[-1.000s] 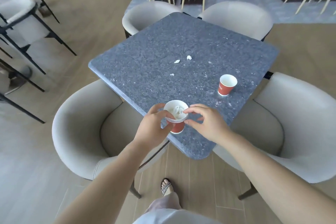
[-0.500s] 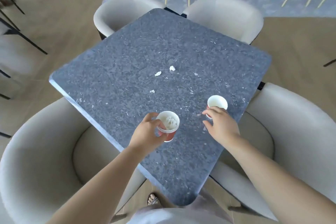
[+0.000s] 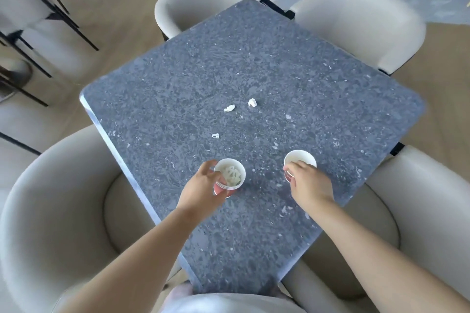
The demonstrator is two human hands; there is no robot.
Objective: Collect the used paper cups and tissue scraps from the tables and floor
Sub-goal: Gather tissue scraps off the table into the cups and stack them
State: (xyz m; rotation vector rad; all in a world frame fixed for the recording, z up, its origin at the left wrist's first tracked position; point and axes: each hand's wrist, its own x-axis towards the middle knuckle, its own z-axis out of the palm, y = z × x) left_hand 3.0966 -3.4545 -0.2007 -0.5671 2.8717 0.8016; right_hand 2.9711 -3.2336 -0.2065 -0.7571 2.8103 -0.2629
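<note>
Left hand grips stack of cups, thumb and fingers curled round its side. Stack is upright with red walls and crumpled white tissue in the top cup, at about 7 o'clock from the table centre. Can't tell if it's touching the top or lifted. Right hand has fingers curled over the near side of single cup, gripping it. That cup is upright, white inside, at 5 o'clock from centre, well apart from the stack. Grey speckled table also holds two tissue scraps side by side near centre. A third scrap lies at 12 o'clock of the stack. Cream chairs are tucked in at 8, 11, 1 and 4 o'clock.
</note>
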